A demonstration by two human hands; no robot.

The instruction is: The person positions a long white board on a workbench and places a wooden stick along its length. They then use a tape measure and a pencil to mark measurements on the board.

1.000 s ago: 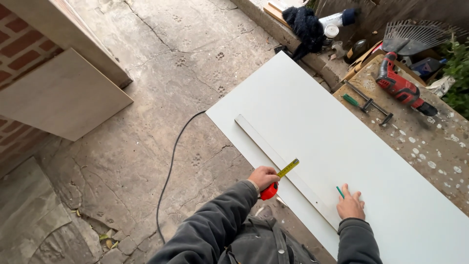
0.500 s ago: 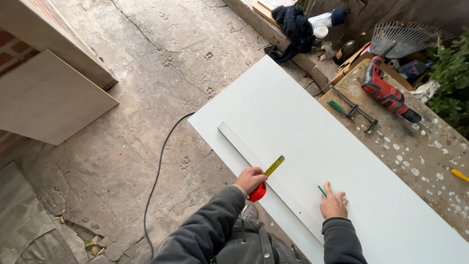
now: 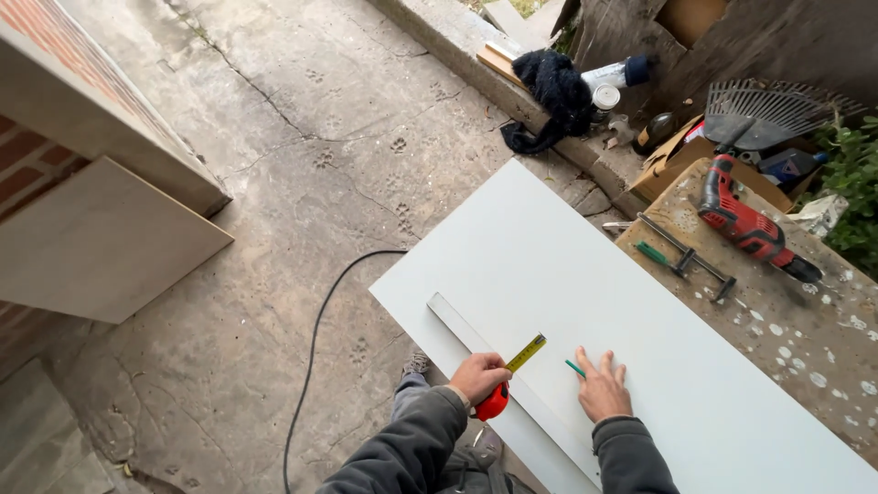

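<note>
A white board [image 3: 585, 302] lies across a paint-spattered tabletop [image 3: 805, 320]. The left hand [image 3: 477, 375] grips a red tape measure [image 3: 494, 401], its yellow blade resting over a metal straightedge [image 3: 476, 343] on the board. The right hand [image 3: 602, 389] lies open and flat beside a green pencil [image 3: 574, 368]. A red drill [image 3: 745, 224], a clamp [image 3: 686, 259] and a rake [image 3: 764, 110] sit beyond; a black cable [image 3: 315, 348] crosses the concrete floor [image 3: 302, 137].

A red power drill [image 3: 745, 226] and a green-handled bar clamp [image 3: 684, 259] lie on the paint-spattered table [image 3: 805, 338]; a black cable [image 3: 315, 348] crosses the cracked concrete floor [image 3: 302, 165].
</note>
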